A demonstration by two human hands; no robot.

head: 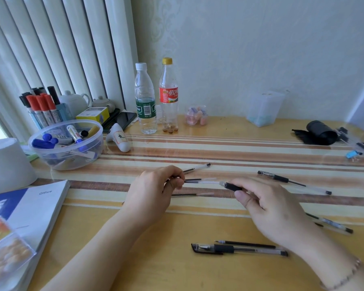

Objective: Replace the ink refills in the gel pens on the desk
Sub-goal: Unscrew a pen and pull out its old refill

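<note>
The ink refill [202, 182] lies almost level between the two hands above the striped desk [261, 148], its long axis running left to right. The left hand [153, 190] pinches its dark end with fingers closed narrow; the right hand [269, 208] grips the black-gripped pen barrel [231, 186], whose open mouth meets the refill's clear end — whether the refill is going in or coming out I cannot tell. Judged from this, the move runs along that one axis. Spare refills [192, 194] lie just below.

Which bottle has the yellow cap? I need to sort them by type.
The red-labelled bottle, standing right of the green-labelled bottle, whose cap is white.
</note>
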